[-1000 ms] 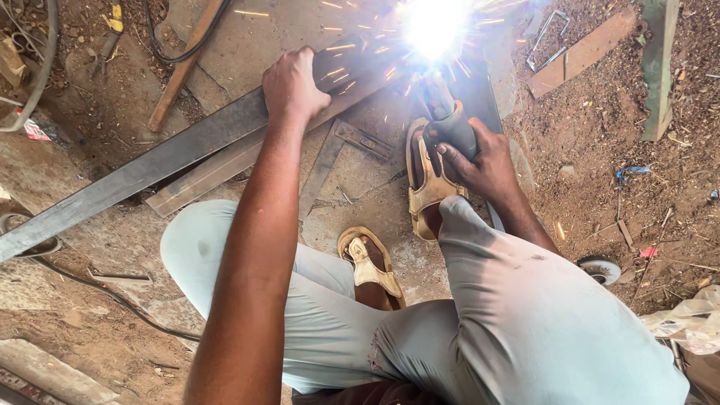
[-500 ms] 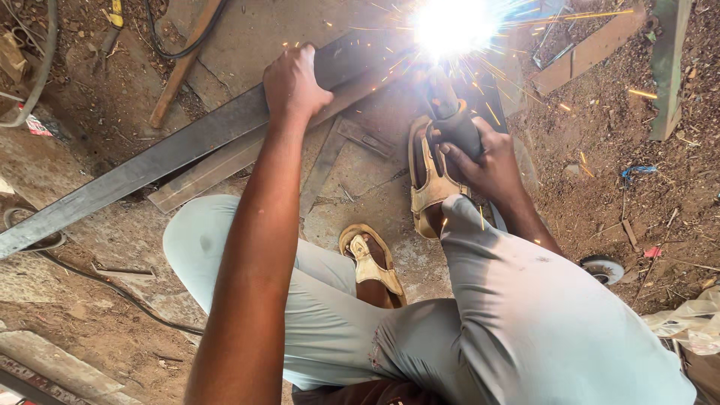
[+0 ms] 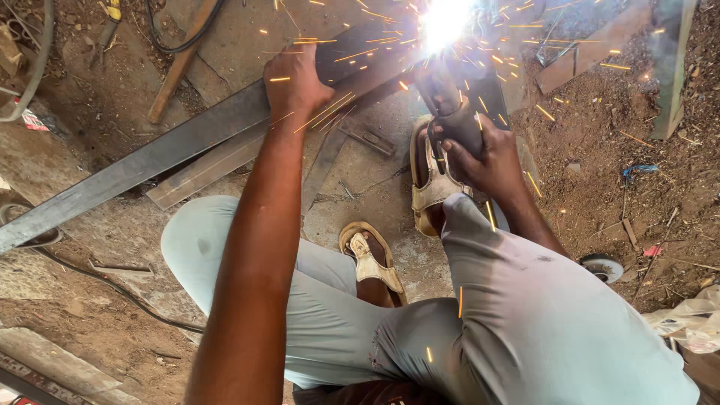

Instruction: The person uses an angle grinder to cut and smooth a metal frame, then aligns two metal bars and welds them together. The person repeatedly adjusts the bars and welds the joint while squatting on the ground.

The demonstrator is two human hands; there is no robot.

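Sparks now fly wider than a moment ago, scattering over your forearm and knees as the glare [image 3: 446, 22] shifts slightly left. Your left hand [image 3: 294, 79] is clamped over the long steel bar [image 3: 142, 165], which lies slantwise across the dirt floor. Your right hand [image 3: 487, 154] grips the angle grinder [image 3: 454, 112], pressed against the bar's far end, just above your sandalled foot [image 3: 431, 180].

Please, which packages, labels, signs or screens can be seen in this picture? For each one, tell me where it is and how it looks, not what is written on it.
Crumpled wrapper: far left edge, on the dirt; small, red and white.
Plastic bag: right edge, on the ground; crumpled, pale and translucent.
No signs or screens are in view.
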